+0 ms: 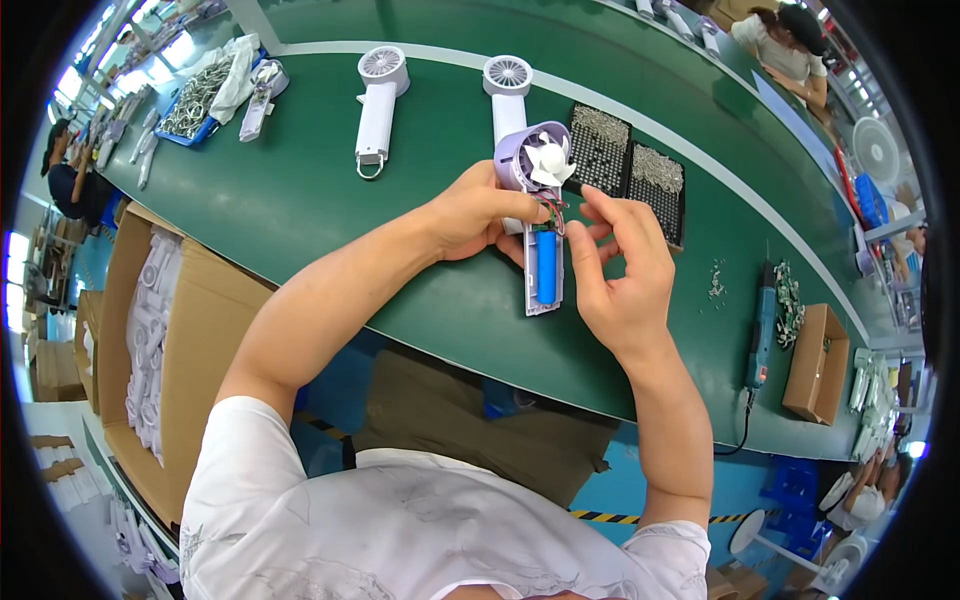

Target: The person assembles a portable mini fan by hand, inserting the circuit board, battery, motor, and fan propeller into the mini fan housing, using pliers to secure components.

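Note:
My left hand (pixel 475 212) grips an opened lavender handheld fan (pixel 515 165) over the middle of the bench, its thumb resting on the wires and small board. White blades (pixel 550 160) show in the fan's head. A blue cylindrical battery (pixel 546 268) lies lengthwise in the handle shell, with thin red and dark wires (pixel 553 207) above it. Close to the right side of the wires is my right hand (pixel 625 255), fingers curved and thumb apart from the forefinger; nothing shows between them. Partly hidden behind the held fan lies a second white fan (pixel 508 105).
Another white fan (pixel 378 110) lies farther left. Two black trays of screws (pixel 655 185) sit to the right, with loose screws (pixel 717 282), an electric screwdriver (pixel 762 330) and a small cardboard box (pixel 817 365) beyond. A blue tray of metal loops (pixel 197 105) is far left; a carton of white parts (pixel 190 340) stands near left.

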### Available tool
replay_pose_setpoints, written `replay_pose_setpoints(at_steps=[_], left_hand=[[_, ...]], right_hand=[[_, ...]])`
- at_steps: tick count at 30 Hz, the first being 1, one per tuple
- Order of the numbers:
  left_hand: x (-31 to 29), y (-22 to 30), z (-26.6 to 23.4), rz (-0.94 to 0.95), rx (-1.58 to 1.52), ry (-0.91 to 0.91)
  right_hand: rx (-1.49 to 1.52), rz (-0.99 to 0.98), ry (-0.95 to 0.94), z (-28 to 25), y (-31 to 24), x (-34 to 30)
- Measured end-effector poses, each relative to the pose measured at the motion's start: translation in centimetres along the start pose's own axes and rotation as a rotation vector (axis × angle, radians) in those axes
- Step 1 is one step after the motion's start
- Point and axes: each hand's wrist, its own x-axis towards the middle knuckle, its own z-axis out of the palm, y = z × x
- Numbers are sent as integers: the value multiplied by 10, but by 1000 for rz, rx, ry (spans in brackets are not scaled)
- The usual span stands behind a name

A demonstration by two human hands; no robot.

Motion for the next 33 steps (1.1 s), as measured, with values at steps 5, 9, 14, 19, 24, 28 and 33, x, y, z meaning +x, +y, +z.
replay_pose_setpoints(at_steps=[5,9,14,19,24,28,33], left_hand=[[-1,-2,-5,-43,-1,-99],[-1,-6,-3,-68,11,-119],[-2,-3,-2,-60,0,-130],[-1,-5,-3,-41,5,-126],[-2,-3,1,-61,29,-114],[-1,-6,2,-17,34,-114],[-2,-3,-1,-58,36,-93]], right_hand=[[-25,26,-46,-1,3,3],[7,-6,-21,-3,7,4],[19,-52,-40,-11,-4,7],[-51,-46,-119,-8,-2,5],[91,135,-76,-10,3,4],[357,302,-29,-7,10,0],[364,424,-201,-14,6,0]])
